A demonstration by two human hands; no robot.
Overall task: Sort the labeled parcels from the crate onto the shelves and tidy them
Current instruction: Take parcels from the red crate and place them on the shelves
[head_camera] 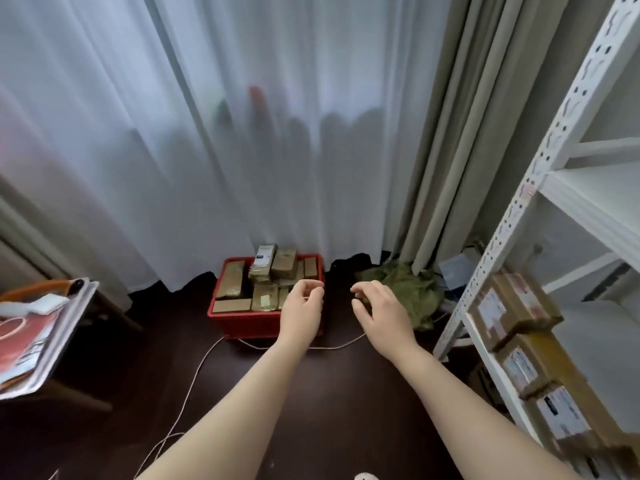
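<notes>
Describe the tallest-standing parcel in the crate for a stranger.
Find the red plastic crate on the dark floor below the white curtain. A brown parcel leans at its back rim. Only it shows a black-topped white label.

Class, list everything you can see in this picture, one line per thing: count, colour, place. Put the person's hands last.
crate: one, red, on the floor by the curtain
crate parcels: several, brown, packed in the crate; exact count unclear
shelving: one, white, right edge
shelf parcels: at least three, brown with white labels, low shelf at right
curtain: one, sheer white, behind the crate
drape: one, beige, right of the curtain
cloth: one heap, green, on the floor right of the crate
cable: one, white, across the floor
papers: one stack, red and white, far left
floor: dark brown
left hand: empty, before the crate's right corner
right hand: empty, before the cloth
</notes>
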